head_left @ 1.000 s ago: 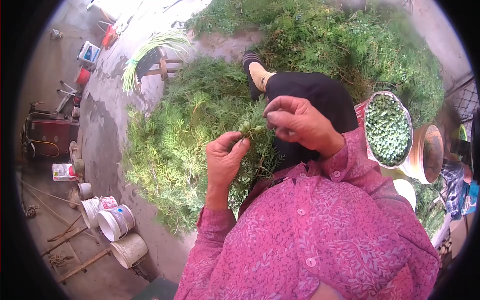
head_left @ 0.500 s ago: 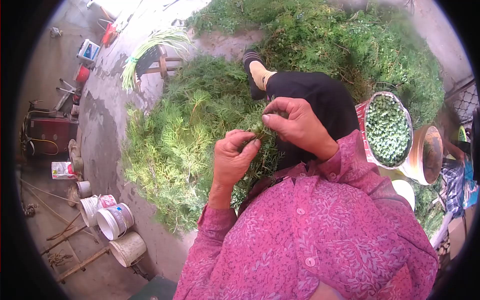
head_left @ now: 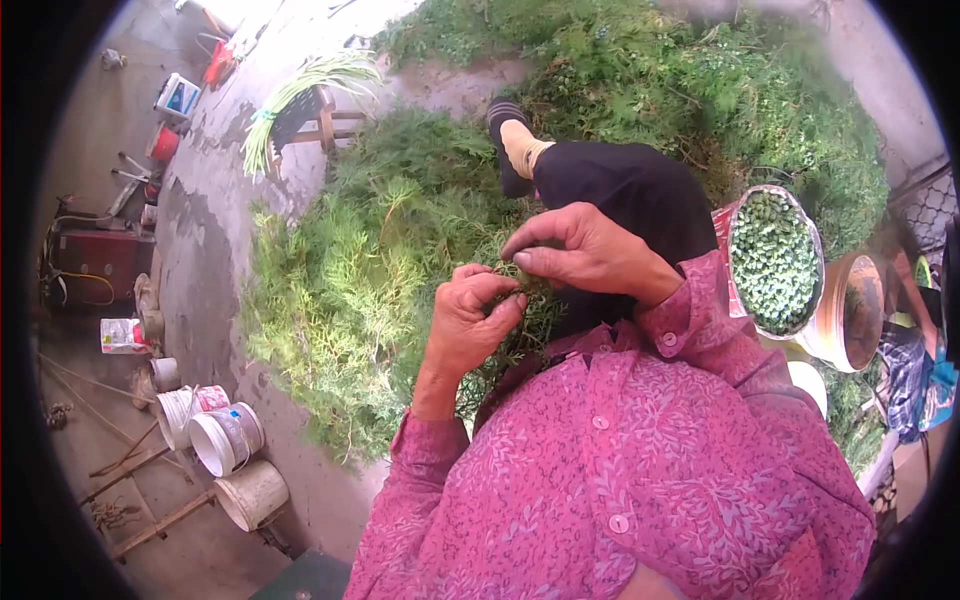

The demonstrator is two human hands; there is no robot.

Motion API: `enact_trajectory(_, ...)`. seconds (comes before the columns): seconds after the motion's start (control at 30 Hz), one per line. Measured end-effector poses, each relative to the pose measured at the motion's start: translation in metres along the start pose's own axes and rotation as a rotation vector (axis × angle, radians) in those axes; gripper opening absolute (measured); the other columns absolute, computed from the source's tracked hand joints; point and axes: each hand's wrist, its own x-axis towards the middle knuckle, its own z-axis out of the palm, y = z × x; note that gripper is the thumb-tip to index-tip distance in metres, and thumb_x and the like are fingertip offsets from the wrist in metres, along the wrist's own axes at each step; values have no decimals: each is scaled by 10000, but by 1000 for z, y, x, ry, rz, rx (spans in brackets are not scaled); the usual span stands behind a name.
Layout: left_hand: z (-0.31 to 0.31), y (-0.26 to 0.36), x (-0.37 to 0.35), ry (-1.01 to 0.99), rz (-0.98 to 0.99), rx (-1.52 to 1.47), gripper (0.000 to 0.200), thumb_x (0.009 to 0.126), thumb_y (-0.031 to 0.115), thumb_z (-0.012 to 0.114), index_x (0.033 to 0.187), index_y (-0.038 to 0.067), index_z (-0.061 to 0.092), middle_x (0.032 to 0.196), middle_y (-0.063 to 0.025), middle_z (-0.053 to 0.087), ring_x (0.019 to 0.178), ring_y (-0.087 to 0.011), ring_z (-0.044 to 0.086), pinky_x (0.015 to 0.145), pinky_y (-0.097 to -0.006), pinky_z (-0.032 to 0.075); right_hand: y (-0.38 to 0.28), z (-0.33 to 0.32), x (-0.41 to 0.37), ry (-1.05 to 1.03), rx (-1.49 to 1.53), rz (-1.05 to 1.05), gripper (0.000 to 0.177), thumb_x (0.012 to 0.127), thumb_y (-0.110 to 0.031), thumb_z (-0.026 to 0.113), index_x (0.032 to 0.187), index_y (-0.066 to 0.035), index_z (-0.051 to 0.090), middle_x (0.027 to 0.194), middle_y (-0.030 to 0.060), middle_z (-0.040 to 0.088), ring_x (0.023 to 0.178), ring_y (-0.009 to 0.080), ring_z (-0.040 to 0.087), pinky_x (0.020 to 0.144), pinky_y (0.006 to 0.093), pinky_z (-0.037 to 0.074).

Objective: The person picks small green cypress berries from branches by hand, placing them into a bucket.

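Note:
My left hand [head_left: 468, 322] is closed in a pinch, its thumb and forefinger gripping a green evergreen sprig [head_left: 538, 290]. Just above and to the right, my right hand [head_left: 595, 255] is curled with thumb and forefinger close together at the top of the sprig. Whatever lies within its fingers is too small or hidden to make out. Around and beneath both hands spreads a large heap of cut evergreen branches [head_left: 370, 270]. To the right stands a bucket [head_left: 722, 230] filled with small pale-green cones [head_left: 775, 265].
A second, orange-brown bucket [head_left: 860, 310] sits beside the full one. More branches [head_left: 640, 70] lie beyond my leg. Long green stalks [head_left: 300, 90] rest on a small stool [head_left: 328, 125]. White pails [head_left: 228, 440] line the left side. At the far right, another person's arm [head_left: 912, 295] shows.
My right hand has moved down and left, nearer my left fingertips. My left hand stays almost in place with the sprig. At the far right, the other person's arm has shifted.

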Motion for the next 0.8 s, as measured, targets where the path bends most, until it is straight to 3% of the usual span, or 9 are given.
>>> enact_trajectory(0.03, -1, 0, -1, 2, -4, 1, 143, 661, 96, 689, 789, 46, 651, 658, -62, 603, 766, -211, 552, 726, -316, 442, 4, -1, -1, -52, 2, 34, 179, 854, -141, 563, 966, -11, 616, 640, -31, 520, 555, 25, 462, 493, 185, 381)
enact_trajectory(0.17, -4, 6, -1, -21, -31, -45, 143, 660, 87, 683, 789, 37, 646, 681, -64, 613, 760, -217, 558, 718, -317, 444, 4, -1, -2, -9, 35, 56, 191, 854, -151, 567, 976, -12, 616, 651, -34, 524, 558, 28, 467, 498, 191, 389)
enact_trajectory(0.27, -4, 3, 0, -19, -42, -101, 140, 662, 72, 673, 793, 32, 645, 697, -68, 615, 751, -204, 559, 697, -306, 447, 8, -5, -1, -78, 81, 118, 210, 854, -164, 572, 996, -14, 614, 688, -23, 556, 618, 30, 488, 546, 195, 407)
enact_trajectory(0.37, -5, 2, -2, 1, -93, -213, 138, 665, 49, 657, 800, 24, 643, 709, -70, 607, 737, -178, 559, 668, -282, 448, 14, -3, -1, -126, 36, 25, 226, 833, -159, 606, 1004, -12, 614, 743, -11, 589, 698, 36, 504, 608, 199, 418)
enact_trajectory(0.47, -7, 0, -3, 14, -142, -286, 133, 668, 32, 641, 799, 15, 637, 713, -73, 595, 724, -157, 558, 647, -261, 445, 12, 1, -4, -128, 108, 117, 237, 802, -143, 645, 992, -6, 617, 796, -2, 607, 748, 40, 509, 655, 208, 424)
enact_trajectory(0.57, -9, -2, -1, -18, -126, -233, 126, 670, 27, 633, 794, 9, 630, 715, -77, 588, 713, -152, 557, 636, -256, 443, 12, 6, -3, -96, 29, -27, 238, 779, -119, 665, 980, -1, 619, 801, -1, 609, 741, 42, 512, 657, 214, 430)
enact_trajectory(0.67, -7, -3, -2, -32, -131, -202, 125, 668, 29, 632, 791, 7, 625, 714, -79, 585, 704, -157, 555, 629, -260, 441, 13, 13, -3, -8, 78, -125, 258, 758, -188, 671, 930, 0, 627, 706, -1, 602, 669, 60, 521, 573, 246, 429)
enact_trajectory(0.73, -5, -2, -2, -16, -141, -214, 125, 666, 30, 633, 789, 7, 623, 714, -79, 582, 698, -160, 553, 625, -261, 440, 9, 16, -5, 117, -253, -302, 220, 757, -169, 656, 897, 0, 632, 708, 11, 610, 676, 48, 522, 570, 242, 429)
enact_trajectory(0.8, -5, 1, 1, -32, -110, -198, 102, 688, 18, 629, 788, 1, 625, 718, -61, 584, 681, -132, 548, 610, -245, 433, 4, 18, -6, 190, -280, -255, 196, 752, -144, 658, 876, 4, 629, 718, 19, 611, 673, 60, 531, 587, 239, 434)
